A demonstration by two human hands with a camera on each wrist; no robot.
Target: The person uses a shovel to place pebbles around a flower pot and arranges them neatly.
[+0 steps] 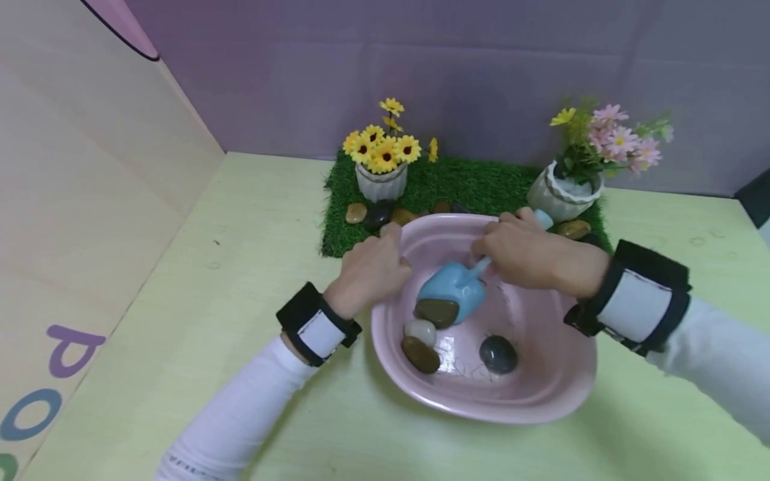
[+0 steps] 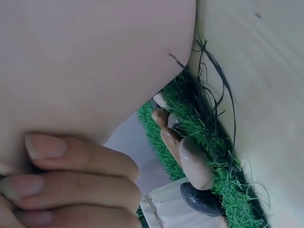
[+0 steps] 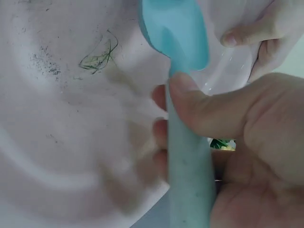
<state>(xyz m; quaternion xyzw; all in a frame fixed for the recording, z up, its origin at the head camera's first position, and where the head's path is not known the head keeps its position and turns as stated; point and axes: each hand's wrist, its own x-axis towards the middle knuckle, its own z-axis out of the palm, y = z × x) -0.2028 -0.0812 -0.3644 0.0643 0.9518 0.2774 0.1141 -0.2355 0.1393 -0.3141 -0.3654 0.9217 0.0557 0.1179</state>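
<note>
Two hands are busy at a pink bowl (image 1: 541, 394) on the pale green counter (image 1: 252, 267). The left hand (image 1: 369, 270) has its fingers curled over the far left rim, and the bowl is tipped up on that side, so the grip looks meant to keep it steady and tilted. The right hand (image 1: 520, 250) is wrapped tight around the handle of a small blue scoop (image 1: 454, 287). The thumb lies along the top of the handle, which likely helps aim the scoop.

The scoop's head points down into the bowl, and a brown stone (image 1: 437, 312) lies at its lip. I cannot tell if that stone sits inside the scoop or just touches it. A white stone (image 1: 420, 331) and another brown stone (image 1: 420, 355) lie just beside it, and a dark grey stone (image 1: 498, 353) lies apart to the right.

Behind the bowl is a green grass mat (image 1: 475, 184) with more stones along its front edge. On it stand a white pot of yellow flowers (image 1: 381, 180) and a white pot of pink flowers (image 1: 562, 194).

The right hand hides most of the scoop's handle. The bowl's far rim hides some of the mat stones. The left wrist view is mostly filled by the blurry pink bowl wall. Both arms run out of the picture.
</note>
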